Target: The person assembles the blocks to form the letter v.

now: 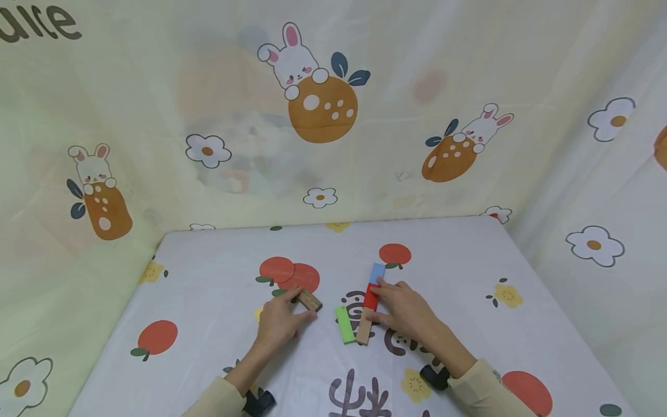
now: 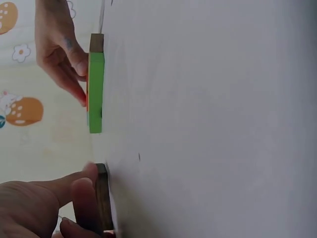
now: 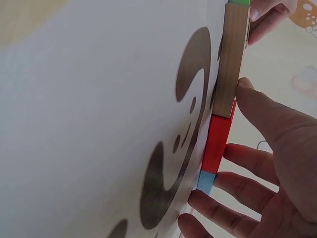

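Note:
On the table a light wood block point(image 1: 365, 326), a red block point(image 1: 371, 296) and a blue block point(image 1: 377, 273) lie end to end in a line. A green block point(image 1: 344, 325) lies to their left, its near end by the wood block's near end. My right hand point(image 1: 407, 310) touches the line from the right with spread fingers; in the right wrist view the thumb is at the wood block point(image 3: 231, 59) and fingertips at the red block point(image 3: 216, 144) and blue block point(image 3: 206, 181). My left hand point(image 1: 278, 318) holds a dark wood block point(image 1: 310, 300) between thumb and fingers at the table surface.
The white tablecloth point(image 1: 219, 266) has printed apples, flowers and dark lettering. A patterned curtain point(image 1: 239, 87) stands behind the table's far edge and along both sides. Dark straps point(image 1: 435, 377) are at both wrists.

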Action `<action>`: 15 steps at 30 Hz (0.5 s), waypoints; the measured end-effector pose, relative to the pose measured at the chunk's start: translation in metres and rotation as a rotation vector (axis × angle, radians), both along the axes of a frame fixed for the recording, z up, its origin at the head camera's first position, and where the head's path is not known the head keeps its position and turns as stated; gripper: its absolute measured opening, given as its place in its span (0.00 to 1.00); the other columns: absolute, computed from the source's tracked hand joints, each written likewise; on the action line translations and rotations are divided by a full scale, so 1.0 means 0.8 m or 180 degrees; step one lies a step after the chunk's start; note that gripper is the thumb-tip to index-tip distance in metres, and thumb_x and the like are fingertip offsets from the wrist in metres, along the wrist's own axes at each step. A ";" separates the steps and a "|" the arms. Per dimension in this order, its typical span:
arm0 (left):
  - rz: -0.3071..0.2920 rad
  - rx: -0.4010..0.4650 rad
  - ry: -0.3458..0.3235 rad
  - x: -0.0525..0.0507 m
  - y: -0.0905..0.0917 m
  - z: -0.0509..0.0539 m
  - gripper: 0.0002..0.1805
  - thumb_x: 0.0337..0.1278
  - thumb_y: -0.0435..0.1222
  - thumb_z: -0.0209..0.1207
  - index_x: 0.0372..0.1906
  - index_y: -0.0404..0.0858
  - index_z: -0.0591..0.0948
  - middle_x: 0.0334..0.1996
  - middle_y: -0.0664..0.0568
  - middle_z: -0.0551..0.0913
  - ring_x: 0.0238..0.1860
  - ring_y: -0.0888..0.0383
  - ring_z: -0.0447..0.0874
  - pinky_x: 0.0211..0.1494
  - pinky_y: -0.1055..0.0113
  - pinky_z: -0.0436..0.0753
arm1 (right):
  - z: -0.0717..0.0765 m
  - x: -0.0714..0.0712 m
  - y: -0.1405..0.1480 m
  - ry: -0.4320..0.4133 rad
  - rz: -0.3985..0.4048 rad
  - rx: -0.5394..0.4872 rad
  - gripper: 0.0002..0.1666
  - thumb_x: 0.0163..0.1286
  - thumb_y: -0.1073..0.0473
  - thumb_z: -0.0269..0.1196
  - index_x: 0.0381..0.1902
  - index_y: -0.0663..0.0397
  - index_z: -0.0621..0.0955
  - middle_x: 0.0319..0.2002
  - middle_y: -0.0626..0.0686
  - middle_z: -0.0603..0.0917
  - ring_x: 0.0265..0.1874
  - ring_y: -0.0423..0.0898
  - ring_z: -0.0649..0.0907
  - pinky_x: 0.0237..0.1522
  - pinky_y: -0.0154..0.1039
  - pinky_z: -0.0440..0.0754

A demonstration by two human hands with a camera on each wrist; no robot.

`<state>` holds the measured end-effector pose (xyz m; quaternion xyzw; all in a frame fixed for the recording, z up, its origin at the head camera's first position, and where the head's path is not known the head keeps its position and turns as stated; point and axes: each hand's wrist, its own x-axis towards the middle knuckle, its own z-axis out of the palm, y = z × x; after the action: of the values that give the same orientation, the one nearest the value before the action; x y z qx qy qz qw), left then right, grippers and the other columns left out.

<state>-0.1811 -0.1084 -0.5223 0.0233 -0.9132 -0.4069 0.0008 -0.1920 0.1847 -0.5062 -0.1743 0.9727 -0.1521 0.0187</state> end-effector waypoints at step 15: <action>0.0035 -0.0054 0.0087 -0.002 0.002 0.002 0.33 0.50 0.39 0.79 0.65 0.40 0.86 0.62 0.41 0.87 0.26 0.54 0.90 0.22 0.70 0.77 | 0.001 0.000 -0.001 0.0029 -0.0054 -0.0031 0.43 0.64 0.36 0.75 0.71 0.52 0.81 0.74 0.60 0.78 0.59 0.58 0.84 0.55 0.51 0.89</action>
<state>-0.1823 -0.1068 -0.5203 0.0228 -0.9163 -0.3995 0.0157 -0.1917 0.1840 -0.5055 -0.1668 0.9735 -0.1561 0.0121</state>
